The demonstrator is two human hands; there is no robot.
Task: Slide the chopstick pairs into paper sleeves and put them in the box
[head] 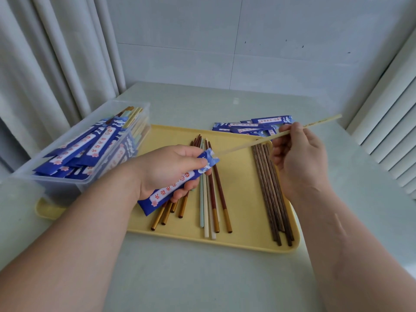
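1. Both bare forearms reach in from the near edge of the pale table [202, 278], one from each side, and meet over the yellow tray [247, 221].
2. The left hand [166, 170] hovers above the tray's left half, knuckles up. Its fingers curl under a blue paper sleeve [173, 186] and the thumb presses on top, with the sleeve's open end pointing right.
3. The right hand [297, 158] is raised over the tray's far right corner. Thumb and fingertips pinch a pale chopstick [247, 145], whose tip sits at the sleeve's mouth. I cannot tell whether it is one stick or a pair.
4. Mixed loose chopsticks [211, 199] lie in the tray's middle, and dark wooden chopsticks [272, 194] lie along its right edge.
5. A clear box [74, 183] of sleeved pairs stands at the tray's left edge.
6. Empty sleeves [249, 127] are piled beyond the tray's far edge.
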